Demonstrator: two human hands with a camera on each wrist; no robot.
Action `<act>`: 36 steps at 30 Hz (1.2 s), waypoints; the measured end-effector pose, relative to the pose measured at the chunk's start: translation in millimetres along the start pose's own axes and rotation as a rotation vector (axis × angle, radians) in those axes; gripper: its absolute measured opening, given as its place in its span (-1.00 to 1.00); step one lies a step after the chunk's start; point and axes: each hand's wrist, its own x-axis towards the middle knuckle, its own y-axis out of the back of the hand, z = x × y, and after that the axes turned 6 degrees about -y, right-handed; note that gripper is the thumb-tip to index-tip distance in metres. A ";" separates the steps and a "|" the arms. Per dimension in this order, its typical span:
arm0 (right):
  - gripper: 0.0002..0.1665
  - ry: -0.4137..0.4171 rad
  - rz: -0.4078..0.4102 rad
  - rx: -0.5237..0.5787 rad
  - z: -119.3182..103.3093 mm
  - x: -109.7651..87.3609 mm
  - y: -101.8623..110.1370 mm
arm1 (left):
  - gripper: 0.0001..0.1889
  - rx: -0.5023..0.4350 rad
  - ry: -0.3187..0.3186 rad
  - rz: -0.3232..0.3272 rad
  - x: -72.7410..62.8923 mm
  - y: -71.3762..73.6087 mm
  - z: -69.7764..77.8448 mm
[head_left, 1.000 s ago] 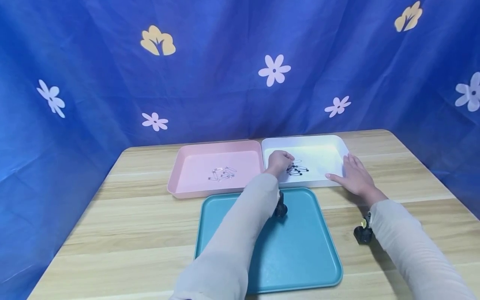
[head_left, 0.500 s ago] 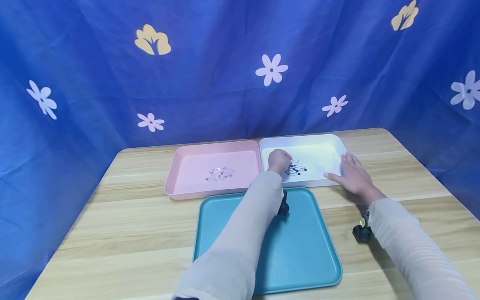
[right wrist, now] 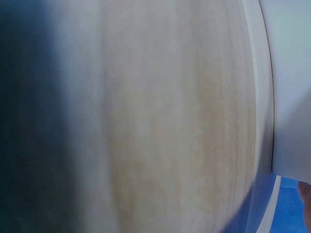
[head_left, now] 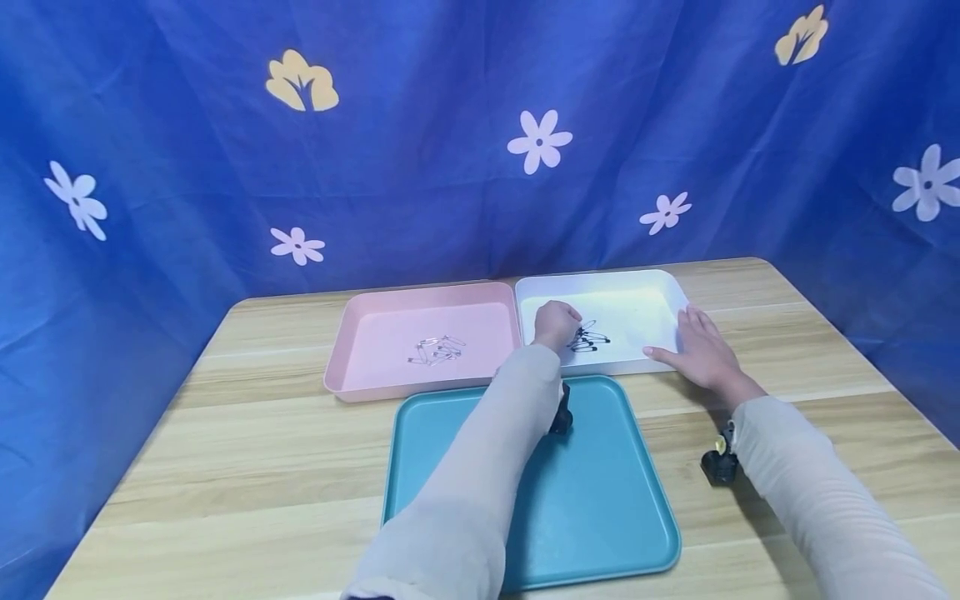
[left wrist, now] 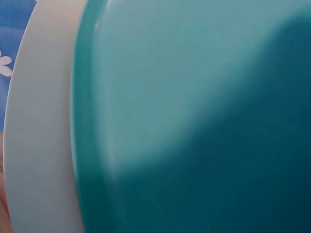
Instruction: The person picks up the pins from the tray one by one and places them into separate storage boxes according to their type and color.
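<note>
My left hand (head_left: 557,323) reaches into the white tray (head_left: 645,360), its fingers curled at the left side of a small pile of black safety pins (head_left: 588,340). Its fingertips are mostly hidden, so whether a pin is pinched there does not show. At the tray's front right corner, my right hand (head_left: 703,350) rests with spread fingers along the right wall and the thumb by the front rim. Several silvery safety pins (head_left: 438,350) lie loose in the pink tray (head_left: 412,389) to the left. Both wrist views show mostly tray and table surfaces.
A teal tray (head_left: 592,500) lies in front of the pink and white trays, under my left forearm. All stand on a wood-grain table (head_left: 262,450). Behind it hangs a blue curtain (head_left: 420,167) with flowers. Small black devices sit at both wrists.
The head view has shifted slightly, so the whole scene sits a little further left. Both hands stay in about the same places at the white tray.
</note>
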 end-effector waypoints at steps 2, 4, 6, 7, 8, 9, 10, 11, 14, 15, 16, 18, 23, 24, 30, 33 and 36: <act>0.22 0.003 0.001 -0.002 -0.4 0.6 -0.1 | -0.88 -0.033 0.012 -0.049 -13.6 19.8 9.8; 0.22 0.007 0.003 -0.005 -0.5 1.6 -0.2 | -0.85 -0.070 -0.012 -0.066 -29.6 41.7 18.5; 0.22 0.009 0.004 -0.004 -0.6 3.0 -0.6 | -0.86 -0.116 -0.043 -0.071 -37.8 56.1 19.3; 0.23 0.010 0.005 -0.004 -0.6 3.6 -0.9 | -0.86 -0.140 -0.030 -0.099 -46.8 68.6 25.5; 0.23 0.009 0.008 -0.002 -0.5 4.2 -1.2 | -0.86 -0.140 -0.036 -0.093 -56.0 78.9 31.9; 0.23 0.007 0.008 0.001 -0.4 4.8 -1.6 | -0.86 -0.146 -0.043 -0.084 -65.2 88.5 38.1; 0.24 0.004 0.009 0.003 -0.2 5.2 -2.1 | -0.86 -0.150 -0.041 -0.077 -73.2 96.4 43.8; 0.24 0.003 0.010 0.007 -0.2 5.4 -2.5 | -0.86 -0.151 -0.012 -0.100 -82.8 107.8 52.3; 0.24 0.002 0.013 0.017 -0.4 6.2 -3.7 | -0.86 -0.153 -0.007 -0.112 -103.0 128.6 65.4; 0.24 0.001 0.013 0.019 -0.3 6.4 -4.0 | -0.86 -0.156 -0.017 -0.114 -107.8 133.5 66.9; 0.24 0.003 0.015 0.019 -0.5 6.6 -4.3 | -0.85 -0.159 -0.028 -0.114 -111.5 137.2 67.0; 0.23 0.009 0.015 0.023 -1.4 7.1 -4.9 | -0.85 -0.171 -0.055 -0.117 -118.9 146.1 66.2; 0.22 0.015 0.016 0.012 -4.5 8.7 -5.7 | -0.86 -0.294 -0.017 -0.148 -131.4 164.7 55.7; 0.22 0.013 0.016 0.009 -5.5 8.5 -5.3 | -0.87 -0.292 -0.024 -0.154 -133.2 168.4 52.3; 0.14 0.028 0.041 0.010 -9.4 7.2 -0.5 | -0.84 -0.109 -0.163 -0.166 -146.9 190.2 28.1; 0.04 0.070 0.069 0.037 -12.0 6.8 3.2 | -0.83 -0.066 -0.213 -0.157 -156.4 199.7 15.9; -0.03 0.108 0.085 0.073 -15.4 6.8 7.5 | -0.82 -0.014 -0.255 -0.134 -166.7 210.6 4.2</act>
